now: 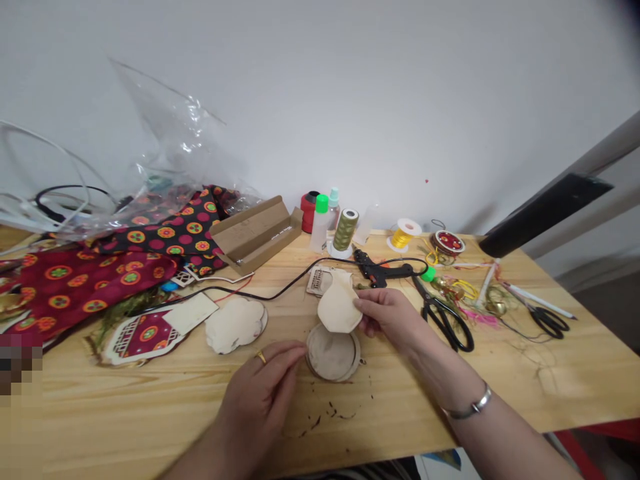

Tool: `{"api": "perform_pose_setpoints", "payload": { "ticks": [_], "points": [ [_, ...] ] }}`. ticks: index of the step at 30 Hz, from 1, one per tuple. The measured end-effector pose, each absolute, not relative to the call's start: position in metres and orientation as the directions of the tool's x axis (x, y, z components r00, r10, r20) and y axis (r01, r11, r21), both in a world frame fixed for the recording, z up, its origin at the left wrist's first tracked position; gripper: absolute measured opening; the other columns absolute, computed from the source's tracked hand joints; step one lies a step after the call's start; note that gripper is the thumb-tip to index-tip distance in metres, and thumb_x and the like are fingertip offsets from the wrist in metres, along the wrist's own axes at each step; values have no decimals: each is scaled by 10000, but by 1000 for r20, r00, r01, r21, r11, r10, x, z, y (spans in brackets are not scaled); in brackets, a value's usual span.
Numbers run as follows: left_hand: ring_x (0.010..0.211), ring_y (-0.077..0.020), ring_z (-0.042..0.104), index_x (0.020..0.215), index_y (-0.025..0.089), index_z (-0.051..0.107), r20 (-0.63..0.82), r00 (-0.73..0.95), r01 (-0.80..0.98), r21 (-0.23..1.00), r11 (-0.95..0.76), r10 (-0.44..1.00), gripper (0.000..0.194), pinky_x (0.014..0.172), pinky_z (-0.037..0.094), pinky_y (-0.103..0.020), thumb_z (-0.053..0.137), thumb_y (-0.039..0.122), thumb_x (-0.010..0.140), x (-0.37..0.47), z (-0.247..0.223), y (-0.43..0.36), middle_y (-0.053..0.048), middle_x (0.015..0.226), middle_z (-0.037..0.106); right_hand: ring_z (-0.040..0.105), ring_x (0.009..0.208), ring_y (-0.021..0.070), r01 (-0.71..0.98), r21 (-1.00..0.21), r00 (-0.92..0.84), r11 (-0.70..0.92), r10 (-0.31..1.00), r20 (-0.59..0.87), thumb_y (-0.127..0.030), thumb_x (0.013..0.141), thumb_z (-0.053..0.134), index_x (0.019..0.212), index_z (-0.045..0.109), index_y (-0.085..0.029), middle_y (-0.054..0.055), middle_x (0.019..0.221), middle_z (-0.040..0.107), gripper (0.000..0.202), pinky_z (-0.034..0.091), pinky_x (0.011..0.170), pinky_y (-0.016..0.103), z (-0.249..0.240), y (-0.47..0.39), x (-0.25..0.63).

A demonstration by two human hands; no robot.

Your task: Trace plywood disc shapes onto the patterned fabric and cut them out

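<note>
A thin cream vase-shaped piece (340,307) is pinched at its right edge by my right hand (393,320), which wears a silver bracelet. It overlaps the far side of a round wooden piece (330,357) that has a raised rim and a small loop on its right. At that round piece's left rim are the closed fingertips of my left hand (267,380), with a gold ring on one finger. Just behind the vase shape, a small lattice-cut wooden piece (317,280) lies partly covered. To the left rests a cream cloud-shaped piece (235,325).
A black glue gun (383,268) trails its cable across the table. Scissors (445,317), a green thread spool (345,232) and a yellow thread spool (404,235) lie right and behind. Patterned fabric (90,273) and an open cardboard box (260,240) occupy the left.
</note>
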State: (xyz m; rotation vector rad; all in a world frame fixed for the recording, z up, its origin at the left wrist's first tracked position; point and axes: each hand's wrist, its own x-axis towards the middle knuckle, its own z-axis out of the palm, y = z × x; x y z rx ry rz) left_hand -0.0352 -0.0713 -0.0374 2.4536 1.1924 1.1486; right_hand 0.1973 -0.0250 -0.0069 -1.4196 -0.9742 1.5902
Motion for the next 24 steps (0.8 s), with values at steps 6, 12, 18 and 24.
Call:
{"api": "perform_pose_setpoints", "payload": {
  "ticks": [6,12,18,24],
  "points": [
    [809,-95,709,970,177,652,579,400,592,429,-682,711,234,761,532,-138,486,88,831,-34,-36,-73,-40,894,752,608,526,108,-100,-915,-75,-390,920,-384,-173,658,636,790,605,-144,16,639,650,139,520,526,217,-5,-9,180],
    [857,-151,686,1015,171,626,585,384,704,316,-637,714,201,791,549,-238,498,148,862,-46,-38,-66,-68,940,735,605,516,127,29,-952,-1,-306,952,-306,-69,696,578,1101,546,-180,-33,684,616,421,511,527,252,-15,-9,173],
    [1225,-391,443,1247,96,532,333,248,933,172,-317,910,524,962,417,-562,542,412,829,-72,-32,-43,-188,1257,610,619,654,175,662,-750,56,-15,998,30,-96,795,570,1290,502,-157,6,701,656,503,470,653,306,-9,-24,176],
    [1232,-446,399,1376,148,422,14,49,994,94,-50,999,682,826,430,-598,527,502,802,-73,-17,-31,-182,1368,526,589,1011,249,761,-583,-301,284,951,71,-208,797,679,1206,575,-162,91,1083,661,424,471,882,393,6,-59,167]
  ]
}}
